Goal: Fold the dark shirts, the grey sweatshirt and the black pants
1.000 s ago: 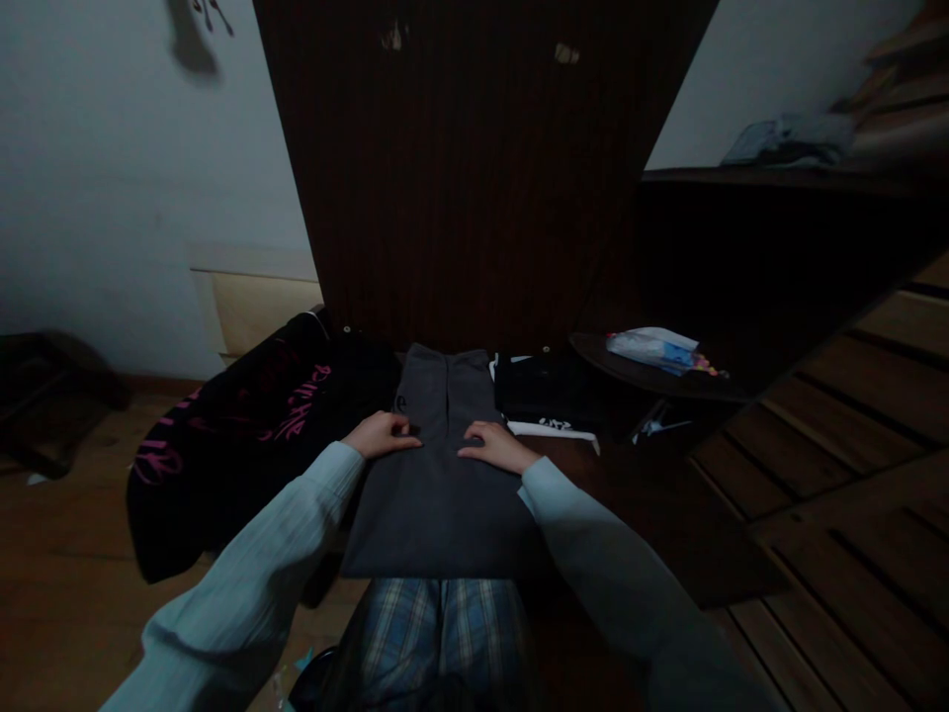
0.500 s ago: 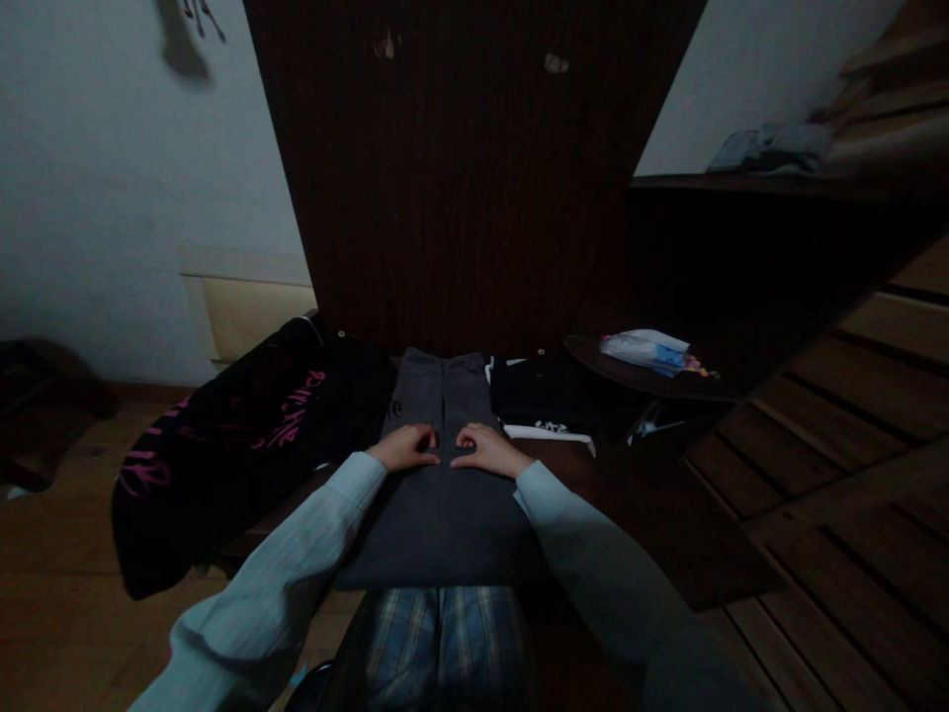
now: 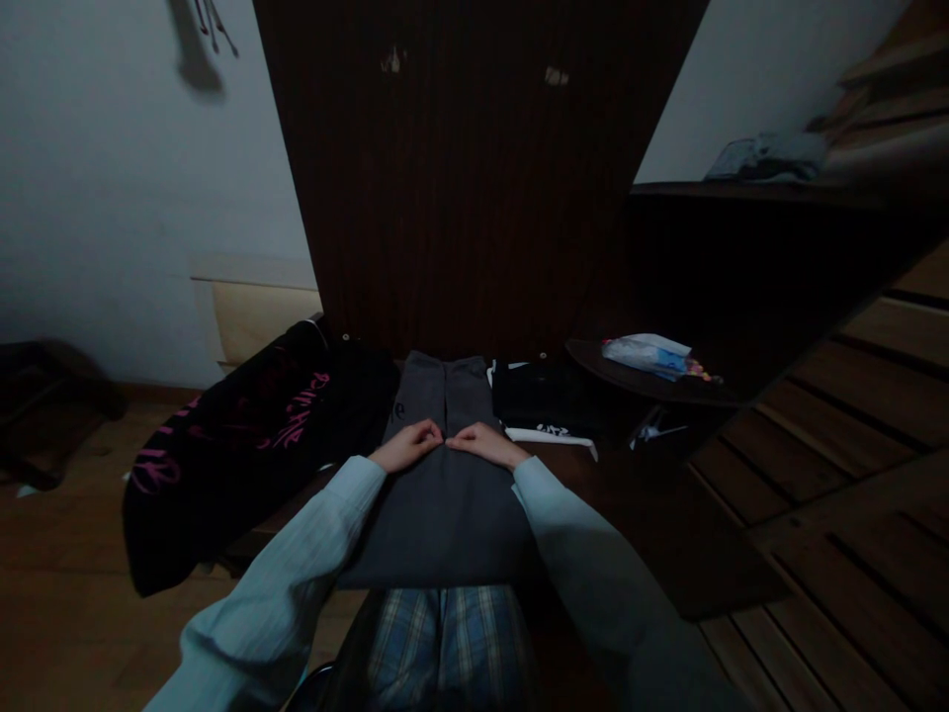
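Observation:
A dark grey folded garment (image 3: 445, 524) lies lengthwise in front of me, its near end reaching the table's front edge. Down its upper half runs a middle line where two sides meet, and a small black print shows on its left side. My left hand (image 3: 407, 446) and my right hand (image 3: 486, 444) rest on that line, fingertips almost touching. Each is closed in a pinch on the cloth; how much fabric is between the fingers is too dark to make out.
To the left a black garment with pink lettering (image 3: 297, 415) hangs over the table edge. A folded black garment (image 3: 545, 396) lies at the right, with a white hanger (image 3: 553, 436) by it. A plastic packet (image 3: 648, 356) sits on a rounded shelf. A dark panel (image 3: 474, 198) stands behind.
Both hands have come closer together at the middle of the grey garment, and their fingers have closed from a gap into pinches. The view has shifted slightly.

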Action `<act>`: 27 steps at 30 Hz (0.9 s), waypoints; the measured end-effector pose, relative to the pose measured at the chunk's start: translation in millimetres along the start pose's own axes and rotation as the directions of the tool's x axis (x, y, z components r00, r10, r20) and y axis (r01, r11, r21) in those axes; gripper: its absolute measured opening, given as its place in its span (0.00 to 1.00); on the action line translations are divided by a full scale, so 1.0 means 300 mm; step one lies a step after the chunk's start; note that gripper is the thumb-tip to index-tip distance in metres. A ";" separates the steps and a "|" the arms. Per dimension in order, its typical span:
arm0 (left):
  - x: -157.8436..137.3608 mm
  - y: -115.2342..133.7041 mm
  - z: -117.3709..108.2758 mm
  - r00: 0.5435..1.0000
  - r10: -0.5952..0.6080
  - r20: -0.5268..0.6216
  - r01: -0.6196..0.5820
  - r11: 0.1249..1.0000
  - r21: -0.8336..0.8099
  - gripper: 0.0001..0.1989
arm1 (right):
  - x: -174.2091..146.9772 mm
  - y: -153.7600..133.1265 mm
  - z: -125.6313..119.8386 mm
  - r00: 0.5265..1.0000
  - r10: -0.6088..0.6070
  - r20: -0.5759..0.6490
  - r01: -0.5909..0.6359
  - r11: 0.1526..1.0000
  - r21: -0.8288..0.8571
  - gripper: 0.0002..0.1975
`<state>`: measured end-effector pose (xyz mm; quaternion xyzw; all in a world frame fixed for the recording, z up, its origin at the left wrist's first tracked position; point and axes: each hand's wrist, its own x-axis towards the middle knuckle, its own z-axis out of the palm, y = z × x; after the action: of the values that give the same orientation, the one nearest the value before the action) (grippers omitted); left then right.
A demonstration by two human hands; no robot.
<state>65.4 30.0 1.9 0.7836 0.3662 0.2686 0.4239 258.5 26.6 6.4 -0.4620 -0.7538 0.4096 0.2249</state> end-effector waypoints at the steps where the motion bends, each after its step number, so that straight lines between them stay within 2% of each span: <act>1: -0.001 0.001 0.001 1.000 -0.011 0.010 0.012 1.000 -0.021 0.14 | -0.003 -0.002 0.002 1.000 -0.001 0.003 0.001 1.000 0.004 0.20; 7: -0.001 0.006 -0.008 0.996 -0.007 0.091 0.012 0.999 -0.047 0.13 | -0.007 -0.003 -0.002 0.999 -0.033 0.004 0.033 0.999 -0.037 0.20; 11: 0.015 -0.009 -0.006 0.998 0.029 0.049 -0.031 0.999 0.044 0.09 | 0.003 -0.001 0.021 0.994 -0.093 -0.065 0.079 0.979 -0.189 0.17; 15: 0.020 -0.016 0.013 1.000 -0.005 0.012 0.002 0.964 0.266 0.06 | -0.013 -0.010 0.061 0.981 -0.087 -0.174 0.009 0.914 -0.407 0.18; 18: 0.000 0.000 0.000 0.997 -0.074 -0.017 0.072 0.866 0.494 0.10 | -0.041 -0.010 0.046 0.977 -0.053 -0.204 -0.073 0.822 -0.564 0.22; 20: -0.022 0.016 -0.034 0.993 -0.118 -0.014 0.103 0.797 0.596 0.15 | -0.063 0.000 0.005 0.982 -0.047 -0.181 -0.078 0.777 -0.625 0.23; 23: -0.052 0.033 -0.094 0.987 -0.158 0.041 0.096 0.767 0.634 0.20 | -0.096 0.025 -0.071 0.992 -0.098 -0.076 0.029 0.778 -0.628 0.19; 25: -0.060 0.037 -0.117 0.985 -0.149 0.083 0.067 0.783 0.619 0.19 | -0.113 0.035 -0.105 0.986 -0.164 -0.017 0.127 0.821 -0.557 0.16; 27: -0.056 0.039 -0.115 0.988 -0.104 0.113 0.022 0.823 0.567 0.17 | -0.122 0.034 -0.113 0.982 -0.188 -0.014 0.162 0.876 -0.455 0.14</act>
<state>34.2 28.2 27.2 0.8781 0.4244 0.0792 0.2064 305.3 10.8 18.4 -0.4431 -0.8602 0.1876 0.1689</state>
